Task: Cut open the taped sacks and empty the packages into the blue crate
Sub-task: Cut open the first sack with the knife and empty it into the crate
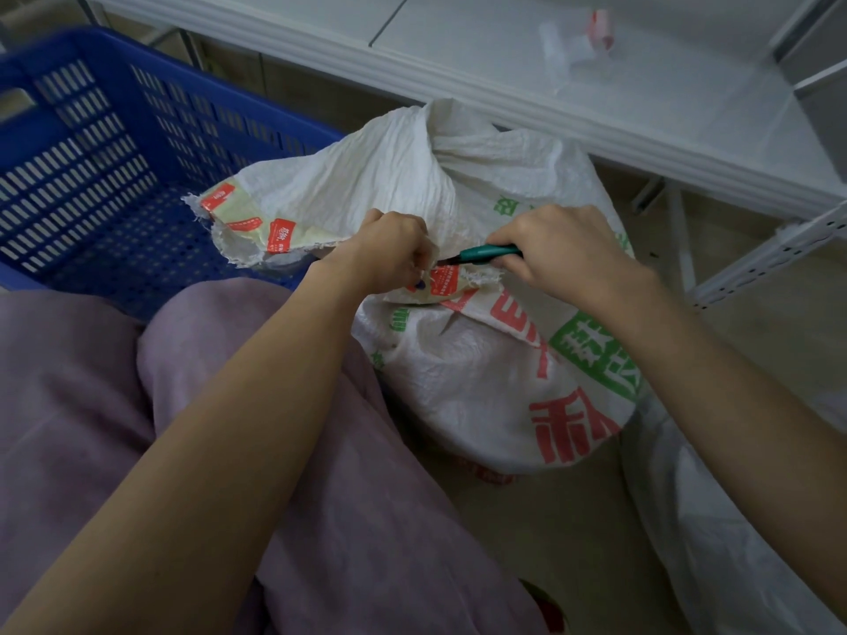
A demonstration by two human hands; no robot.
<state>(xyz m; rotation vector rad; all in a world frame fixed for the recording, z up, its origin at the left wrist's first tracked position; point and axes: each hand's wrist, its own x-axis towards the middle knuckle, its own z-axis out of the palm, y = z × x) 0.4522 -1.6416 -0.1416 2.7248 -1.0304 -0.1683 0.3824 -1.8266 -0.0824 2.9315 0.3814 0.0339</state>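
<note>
Sack [481,382] stands on the floor [550,520] just beside the blue crate [91,176], contents hidden. Your left hand [394,249] pinches its taped flap [442,281]; your right hand [554,249] grips a green-handled cutter [486,253], tip at that flap.

A white shelf [596,98] runs from twelve to three o'clock, with crumpled tape scraps [582,43], possibly labels, on it at one o'clock. A perforated white upright [774,252] slants at three o'clock. Lilac trousers [91,405] fill eight o'clock.
</note>
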